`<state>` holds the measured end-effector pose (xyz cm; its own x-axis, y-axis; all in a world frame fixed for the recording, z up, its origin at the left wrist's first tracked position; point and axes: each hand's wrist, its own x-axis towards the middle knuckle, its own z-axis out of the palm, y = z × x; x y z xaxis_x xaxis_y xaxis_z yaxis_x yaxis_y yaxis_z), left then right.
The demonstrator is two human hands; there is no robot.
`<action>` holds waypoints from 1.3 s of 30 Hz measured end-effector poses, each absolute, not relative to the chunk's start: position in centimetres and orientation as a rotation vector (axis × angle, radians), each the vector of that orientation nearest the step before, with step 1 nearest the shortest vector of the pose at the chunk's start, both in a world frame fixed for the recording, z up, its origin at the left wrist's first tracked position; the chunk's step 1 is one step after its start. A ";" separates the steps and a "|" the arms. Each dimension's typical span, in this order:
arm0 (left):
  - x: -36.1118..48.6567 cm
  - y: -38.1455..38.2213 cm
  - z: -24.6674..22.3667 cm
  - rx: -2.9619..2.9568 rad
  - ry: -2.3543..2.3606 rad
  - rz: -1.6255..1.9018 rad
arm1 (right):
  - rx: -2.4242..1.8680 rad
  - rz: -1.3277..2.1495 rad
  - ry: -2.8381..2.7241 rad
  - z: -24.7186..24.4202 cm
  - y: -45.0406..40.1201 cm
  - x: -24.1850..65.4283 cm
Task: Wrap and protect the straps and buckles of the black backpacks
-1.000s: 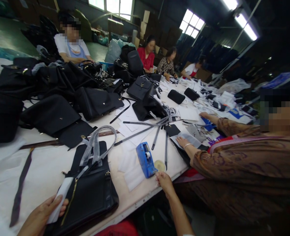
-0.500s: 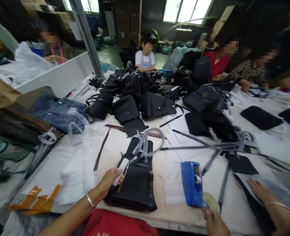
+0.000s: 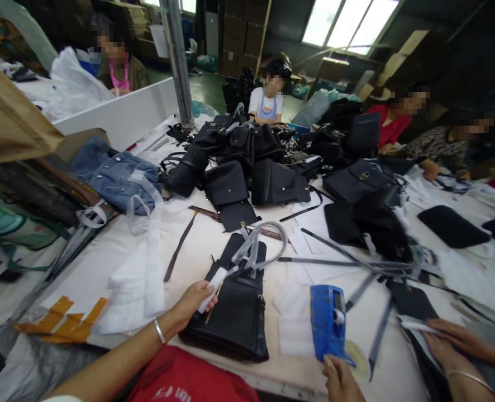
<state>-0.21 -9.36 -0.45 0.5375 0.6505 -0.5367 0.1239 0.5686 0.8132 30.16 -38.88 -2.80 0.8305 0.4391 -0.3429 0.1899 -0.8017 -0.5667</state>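
Note:
A black bag (image 3: 241, 318) with gold zips lies flat on the table in front of me, its plastic-wrapped handles (image 3: 258, 245) looped at the top. My left hand (image 3: 199, 298) is closed around a white foam wrap (image 3: 213, 287), folded into a narrow strip over the bag's left side. To the right stands a blue tape dispenser (image 3: 327, 324). Just below its front end, my right hand (image 3: 339, 377) has its fingers pinched together; whatever they hold is too small to make out.
Black bags (image 3: 231, 187) are heaped across the middle. White foam sheets (image 3: 300, 335) lie beside the dispenser, others at left. A co-worker's hands (image 3: 448, 343) fold a white sheet at right. A denim garment (image 3: 122, 178) lies at left. People sit around the table.
My right hand has moved left along the dispenser's front end. My left hand keeps its grip on the foam wrap. At right, a co-worker's second hand has joined the first. The view has shifted.

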 end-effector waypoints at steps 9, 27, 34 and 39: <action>-0.2 -9.1 -1.5 1.001 0.979 0.298 | -1.626 1.158 -1.093 2.5 -18.3 17.2; -0.1 -7.9 -1.5 0.987 0.901 0.206 | -1.805 1.019 -1.490 -1.4 -13.1 16.0; 0.4 -8.1 -1.4 0.794 0.972 0.333 | -1.633 1.180 -1.187 -3.3 -13.2 15.1; 0.1 -7.3 -0.9 0.527 0.869 0.298 | -1.482 1.249 -1.227 -4.1 -12.3 15.4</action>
<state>0.09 -7.28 -0.95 0.6159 0.4534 -0.6443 -0.0367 0.8334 0.5514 15.42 -12.26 -4.07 0.0321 0.9825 -0.1835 0.1664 -0.1863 -0.9683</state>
